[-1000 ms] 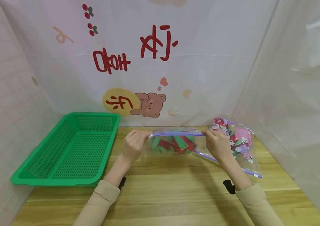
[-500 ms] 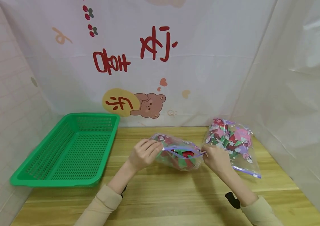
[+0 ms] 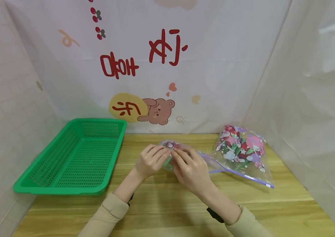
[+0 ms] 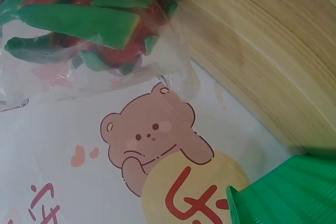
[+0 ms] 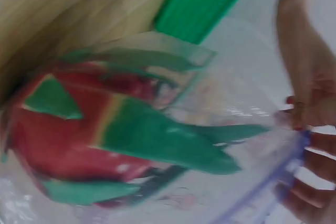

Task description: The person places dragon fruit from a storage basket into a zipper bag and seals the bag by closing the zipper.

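A clear zip bag with a printed pattern point(image 3: 168, 143) and a purple zip strip hangs in front of me, largely hidden behind my hands in the head view. Inside it lies a red dragon fruit with green scales point(image 5: 68, 142), also visible through the plastic in the left wrist view. At the strip's left end, my left hand point(image 3: 152, 161) pinches the bag. My right hand point(image 3: 192, 169) has its bent fingers at that same corner, fingertips close against the left hand's, gripping the strip. The slider itself is covered by the fingers.
A second printed zip bag point(image 3: 244, 149) with red and green contents lies at the right, its purple strip towards me. On the left stands a green plastic basket point(image 3: 86, 164). A printed cloth point(image 3: 215, 65) hangs behind the wooden table point(image 3: 161, 210).
The bag came down and nearer, its mouth showing apart half a second ago. My right hand then moved left from the strip's right end to meet my left hand.
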Tool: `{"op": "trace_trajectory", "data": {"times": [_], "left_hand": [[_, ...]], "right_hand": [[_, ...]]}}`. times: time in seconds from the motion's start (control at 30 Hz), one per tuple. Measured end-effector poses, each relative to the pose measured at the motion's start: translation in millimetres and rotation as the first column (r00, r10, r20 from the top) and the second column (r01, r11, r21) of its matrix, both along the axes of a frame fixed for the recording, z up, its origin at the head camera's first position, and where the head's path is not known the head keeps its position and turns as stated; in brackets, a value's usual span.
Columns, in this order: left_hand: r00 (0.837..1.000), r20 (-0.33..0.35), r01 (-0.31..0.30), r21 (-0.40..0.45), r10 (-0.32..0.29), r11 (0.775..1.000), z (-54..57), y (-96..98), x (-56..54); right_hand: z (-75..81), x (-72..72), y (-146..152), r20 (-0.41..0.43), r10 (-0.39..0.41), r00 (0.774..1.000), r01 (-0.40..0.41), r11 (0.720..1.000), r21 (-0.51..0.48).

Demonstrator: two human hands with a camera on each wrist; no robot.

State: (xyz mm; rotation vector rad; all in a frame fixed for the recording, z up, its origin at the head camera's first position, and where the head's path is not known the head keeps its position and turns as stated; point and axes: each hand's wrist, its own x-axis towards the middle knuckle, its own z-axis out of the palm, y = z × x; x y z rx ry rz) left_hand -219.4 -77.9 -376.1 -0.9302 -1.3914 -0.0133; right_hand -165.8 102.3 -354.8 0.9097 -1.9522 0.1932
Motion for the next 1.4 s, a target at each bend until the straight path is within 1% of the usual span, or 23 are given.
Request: {"op": "trace_trajectory", "data": {"times": [0.07,0.17,0.27,0.37,0.5,0.7,0.83,0.97,1.1,1.2,1.4], "left_hand": [[1.0,0.003,-0.009,0.0,0.009,1.0,-0.7,-0.6,0.3],[1.0,0.009,-0.019,-0.006,0.019,1.0,-1.3,-1.4,0.8],[1.0,0.006,-0.016,-0.013,0.016,1.0,-1.3,-2.0,0.5],[1.0,-0.006,-0.009,-0.027,0.008,1.0,-0.5,-2.9,-0.7],[1.0,-0.018,-0.006,-0.057,0.005,0.998,1.6,-5.0,-2.4],[0.999,-0.022,-0.025,-0.097,0.023,0.995,3.9,-8.0,-1.9],[0.999,-0.025,-0.022,-0.114,0.02,0.993,4.4,-9.6,-2.1],[0.999,-0.032,0.015,-0.071,-0.018,0.997,4.1,-14.7,-4.9],[0.998,-0.036,0.043,-0.035,-0.044,0.998,3.5,-22.9,-6.9],[0.999,-0.036,0.034,-0.047,-0.036,0.998,3.1,-27.0,-7.2],[0.998,-0.046,0.03,-0.06,-0.033,0.998,3.7,-30.5,-5.6]], "right_hand": [[-5.3,-4.1,-3.6,-0.079,-0.04,0.996,0.041,0.999,0.016],[-9.9,-10.0,-6.1,-0.19,-0.067,0.98,0.077,0.996,0.045],[-10.7,-14.1,-6.9,-0.274,-0.062,0.96,0.086,0.994,0.074],[-10.5,-16.7,-6.5,-0.317,-0.04,0.948,0.072,0.993,0.09],[-9.7,-19.2,-5.2,-0.325,-0.024,0.945,0.062,0.992,0.106],[-9.8,-24.3,-4.2,-0.326,0.02,0.945,0.017,0.994,0.111],[-11.9,-27.4,-1.0,-0.339,0.044,0.94,-0.005,0.993,0.117],[-18.2,-31.5,9.9,-0.348,0.058,0.936,-0.028,0.996,0.088],[-26.5,-35.5,24.3,-0.357,0.091,0.93,-0.077,0.996,0.052],[-29.7,-37.0,32.6,-0.36,0.118,0.925,-0.106,0.993,0.054],[-36.7,-39.6,50.2,-0.379,0.147,0.914,-0.123,0.989,0.085]]}}
